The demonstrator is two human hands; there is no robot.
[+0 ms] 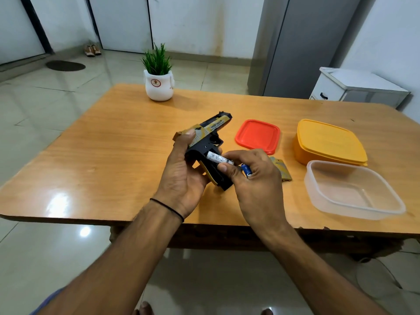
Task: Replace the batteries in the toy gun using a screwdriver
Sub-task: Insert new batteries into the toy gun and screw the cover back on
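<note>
My left hand (181, 171) grips a black and yellow toy gun (209, 137) above the table, barrel pointing away, grip turned toward me. Its grip compartment lies open. My right hand (254, 178) pinches a white battery (219, 158) at the open grip, thumb on its near end. A blue battery (246, 170) is tucked in the same hand's palm. The yellow patterned battery cover (281, 168) lies on the table just behind my right hand. No screwdriver is in sight.
A red lid (258, 135) lies right of the gun. A yellow lidded container (329, 142) and a clear plastic container (354, 189) stand at the right. A white potted plant (159, 85) is at the far edge of the wooden table (102, 155).
</note>
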